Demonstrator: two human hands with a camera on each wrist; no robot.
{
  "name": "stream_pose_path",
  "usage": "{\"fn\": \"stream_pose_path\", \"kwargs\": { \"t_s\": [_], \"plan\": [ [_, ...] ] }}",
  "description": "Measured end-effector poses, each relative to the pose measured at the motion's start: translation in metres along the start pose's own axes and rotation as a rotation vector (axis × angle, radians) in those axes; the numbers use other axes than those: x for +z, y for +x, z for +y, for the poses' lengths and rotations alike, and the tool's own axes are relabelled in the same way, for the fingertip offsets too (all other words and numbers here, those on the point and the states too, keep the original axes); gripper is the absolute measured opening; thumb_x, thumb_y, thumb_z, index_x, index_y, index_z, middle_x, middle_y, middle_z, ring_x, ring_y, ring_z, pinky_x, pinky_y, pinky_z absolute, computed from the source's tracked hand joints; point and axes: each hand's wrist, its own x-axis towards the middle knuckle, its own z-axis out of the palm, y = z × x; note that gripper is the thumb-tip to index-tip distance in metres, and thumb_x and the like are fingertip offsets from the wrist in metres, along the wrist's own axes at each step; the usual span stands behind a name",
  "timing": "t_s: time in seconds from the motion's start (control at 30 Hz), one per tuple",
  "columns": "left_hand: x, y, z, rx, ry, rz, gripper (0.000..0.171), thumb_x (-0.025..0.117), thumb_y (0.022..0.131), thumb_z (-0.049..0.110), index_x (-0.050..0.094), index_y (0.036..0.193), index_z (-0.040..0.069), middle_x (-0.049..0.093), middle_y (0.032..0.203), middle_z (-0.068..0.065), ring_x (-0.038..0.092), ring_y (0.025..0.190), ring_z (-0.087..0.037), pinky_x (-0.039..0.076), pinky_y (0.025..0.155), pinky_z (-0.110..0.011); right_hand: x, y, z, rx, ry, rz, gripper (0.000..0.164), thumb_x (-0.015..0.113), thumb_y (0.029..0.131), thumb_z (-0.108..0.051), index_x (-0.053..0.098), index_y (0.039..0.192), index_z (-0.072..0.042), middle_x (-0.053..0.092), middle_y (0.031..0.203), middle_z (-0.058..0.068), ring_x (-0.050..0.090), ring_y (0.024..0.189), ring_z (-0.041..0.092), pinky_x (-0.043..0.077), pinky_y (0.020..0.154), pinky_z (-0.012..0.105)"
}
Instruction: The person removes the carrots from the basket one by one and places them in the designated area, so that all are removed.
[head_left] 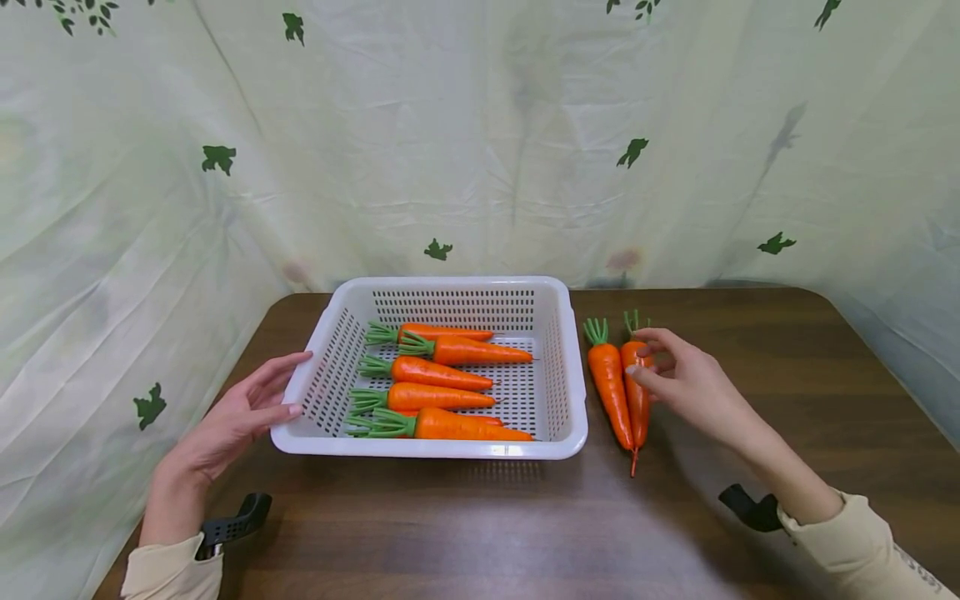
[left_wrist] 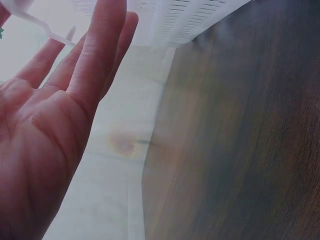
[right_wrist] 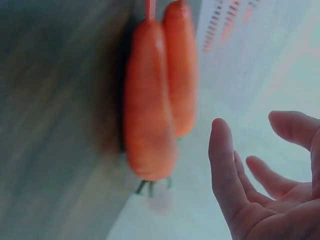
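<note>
A white perforated plastic basket [head_left: 561, 452] sits on the table, with several orange carrots [head_left: 442, 396] with green stem stubs lying crosswise in it. At its left rim my left hand [head_left: 232, 417] touches the edge, fingers fairly straight in the left wrist view. Right of the basket, two carrots lie side by side, a left carrot [head_left: 609, 392] and a right carrot [head_left: 637, 412], their tips toward me. Just over the right one hovers my right hand [head_left: 693, 383], thumb and fingers spread apart. The right wrist view shows a gap between fingers and carrots.
A dark brown wooden table [head_left: 450, 533] with rounded far corners bears everything. Behind and beside it hangs a pale curtain [head_left: 450, 150] with green leaf prints. A black wrist mount is strapped to each forearm, next to the beige sleeves.
</note>
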Motion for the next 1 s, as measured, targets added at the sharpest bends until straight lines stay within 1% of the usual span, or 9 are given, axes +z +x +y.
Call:
{"fn": "stream_pose_path", "kwargs": {
  "t_s": [0.13,0.27,0.43,0.5,0.63,0.7,0.77,0.87,1.0],
  "plan": [
    [-0.001,0.001,-0.001,-0.008,0.007,0.007,0.064,0.059,0.097,0.008,0.032,0.153,0.022,0.045,0.142,0.000,0.058,0.115,-0.012,0.055,0.085,-0.041,0.002,-0.001,-0.015,-0.066,-0.087,0.017,0.050,0.069,0.093,-0.026,0.050,0.138,-0.015,0.061,0.119,0.010,0.063,0.096,0.023,0.053,0.072,0.038],
    [-0.002,0.001,-0.002,-0.010,-0.028,0.002,0.064,0.059,0.097,0.006,0.032,0.153,0.021,0.044,0.143,-0.002,0.058,0.116,-0.013,0.055,0.085,-0.041,0.004,-0.002,-0.031,-0.141,-0.103,0.018,0.046,0.069,0.094,-0.025,0.053,0.136,-0.017,0.063,0.115,0.005,0.062,0.095,0.019,0.051,0.073,0.039],
    [-0.002,0.002,-0.003,-0.004,-0.040,-0.008,0.064,0.059,0.096,0.005,0.032,0.153,0.019,0.045,0.144,-0.003,0.058,0.117,-0.015,0.055,0.085,-0.041,0.006,-0.006,-0.047,-0.207,-0.104,-0.006,0.045,0.071,0.092,-0.023,0.055,0.134,-0.018,0.065,0.108,-0.001,0.064,0.086,0.016,0.053,0.071,0.036],
    [-0.002,0.002,-0.003,-0.002,-0.036,-0.008,0.064,0.059,0.096,0.005,0.032,0.153,0.019,0.045,0.144,-0.004,0.058,0.117,-0.015,0.055,0.085,-0.041,0.008,-0.006,-0.053,-0.233,-0.107,-0.024,0.047,0.073,0.091,-0.022,0.055,0.135,-0.019,0.065,0.108,-0.003,0.064,0.084,0.014,0.054,0.071,0.035],
    [-0.003,0.002,-0.004,-0.003,-0.035,-0.006,0.064,0.059,0.096,0.004,0.032,0.153,0.019,0.045,0.143,-0.004,0.058,0.116,-0.016,0.055,0.085,-0.042,0.013,-0.006,-0.064,-0.313,-0.131,-0.065,0.052,0.075,0.089,-0.022,0.054,0.137,-0.017,0.063,0.116,-0.003,0.062,0.090,0.010,0.055,0.075,0.033],
    [-0.003,0.002,-0.003,-0.004,-0.035,-0.005,0.064,0.059,0.096,0.005,0.032,0.153,0.019,0.044,0.143,-0.004,0.059,0.116,-0.016,0.055,0.085,-0.042,0.018,-0.006,-0.068,-0.358,-0.131,-0.084,0.052,0.075,0.089,-0.022,0.054,0.137,-0.016,0.061,0.120,-0.003,0.060,0.094,0.011,0.054,0.077,0.033],
    [-0.002,0.002,-0.003,-0.006,-0.034,-0.004,0.064,0.059,0.096,0.005,0.032,0.153,0.020,0.044,0.143,-0.004,0.059,0.116,-0.016,0.055,0.085,-0.042,0.023,-0.006,-0.073,-0.391,-0.114,-0.110,0.051,0.075,0.089,-0.022,0.055,0.136,-0.018,0.060,0.123,-0.005,0.060,0.095,0.010,0.054,0.078,0.032],
    [-0.002,0.001,-0.002,-0.007,-0.037,-0.004,0.064,0.059,0.096,0.005,0.032,0.153,0.020,0.044,0.143,-0.004,0.059,0.116,-0.016,0.055,0.085,-0.042,0.031,-0.005,-0.079,-0.412,-0.072,-0.146,0.049,0.074,0.090,-0.020,0.055,0.135,-0.021,0.058,0.123,-0.008,0.060,0.093,0.010,0.055,0.079,0.032],
    [-0.002,0.002,-0.002,-0.002,-0.035,-0.009,0.064,0.059,0.096,0.004,0.032,0.153,0.019,0.044,0.144,-0.004,0.058,0.116,-0.016,0.055,0.086,-0.041,0.043,-0.004,-0.083,-0.457,-0.023,-0.182,0.047,0.074,0.090,-0.017,0.056,0.133,-0.021,0.059,0.121,-0.007,0.062,0.092,0.010,0.055,0.080,0.033]
  ]
}}
